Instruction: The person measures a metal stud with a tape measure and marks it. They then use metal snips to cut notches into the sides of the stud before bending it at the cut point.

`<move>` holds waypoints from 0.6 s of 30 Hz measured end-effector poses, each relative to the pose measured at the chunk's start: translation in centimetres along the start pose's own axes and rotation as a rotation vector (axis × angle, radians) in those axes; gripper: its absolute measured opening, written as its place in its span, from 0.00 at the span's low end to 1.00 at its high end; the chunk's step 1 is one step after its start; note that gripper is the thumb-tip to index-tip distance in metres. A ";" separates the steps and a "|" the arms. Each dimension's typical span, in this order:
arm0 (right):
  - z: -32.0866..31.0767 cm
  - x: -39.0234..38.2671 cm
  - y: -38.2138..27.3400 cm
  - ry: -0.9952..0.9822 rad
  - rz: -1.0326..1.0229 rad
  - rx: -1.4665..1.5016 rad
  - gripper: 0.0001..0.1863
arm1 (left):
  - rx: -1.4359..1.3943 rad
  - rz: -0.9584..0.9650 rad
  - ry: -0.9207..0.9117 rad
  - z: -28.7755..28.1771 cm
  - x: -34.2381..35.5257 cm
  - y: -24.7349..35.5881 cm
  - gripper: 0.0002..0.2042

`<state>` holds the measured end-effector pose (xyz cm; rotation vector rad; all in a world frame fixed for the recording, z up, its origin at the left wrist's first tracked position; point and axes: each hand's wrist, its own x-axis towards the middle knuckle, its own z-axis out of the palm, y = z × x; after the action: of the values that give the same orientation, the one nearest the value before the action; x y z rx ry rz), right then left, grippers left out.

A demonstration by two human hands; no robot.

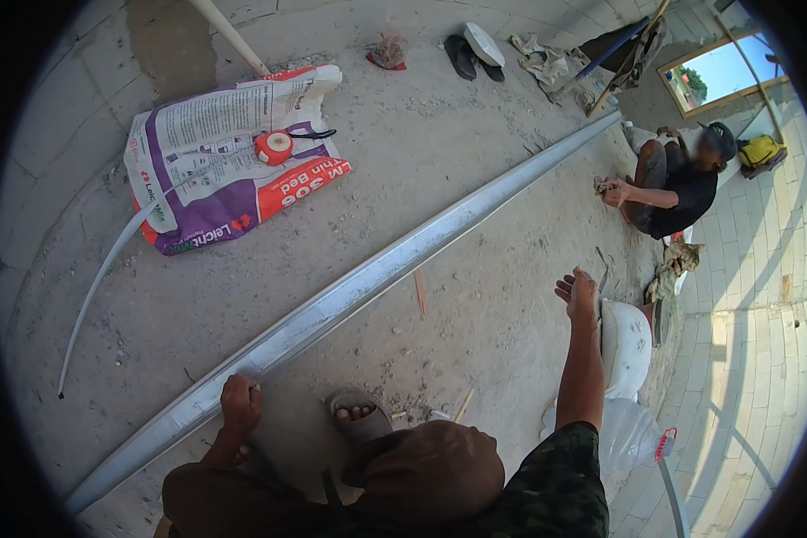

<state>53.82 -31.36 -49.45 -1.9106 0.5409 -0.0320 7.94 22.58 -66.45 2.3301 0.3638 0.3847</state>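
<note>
A long, shallow metal channel [323,300] lies diagonally across the dusty floor, from the lower left to the far right. My left hand [240,405] is closed in a fist at its near edge, low on the left; whatever the fingers hold, if anything, is hidden. Out to the right, my right hand [582,292] is raised in front of me, empty, with its fingers loosely apart. Beyond the channel, a red and white tape measure [274,147] rests on a purple, white and red bag [208,217]. Its pale tape [108,260] curves down over the floor.
A co-worker [677,179] squats near the channel's far right end, hands holding something small. Beside my right arm stand a white sack [626,350] and a clear plastic bottle [620,435]. Sandals [462,57] and a white helmet-like object [484,43] lie by the far wall.
</note>
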 end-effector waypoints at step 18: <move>5.1 18.9 -6.5 -0.034 0.083 0.400 0.26 | 0.116 -0.151 -0.115 -2.6 0.3 1.8 0.03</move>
<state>74.40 -32.18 -49.98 -1.4955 0.5456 -0.0501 7.54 23.09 -63.35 2.4054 0.5146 0.1595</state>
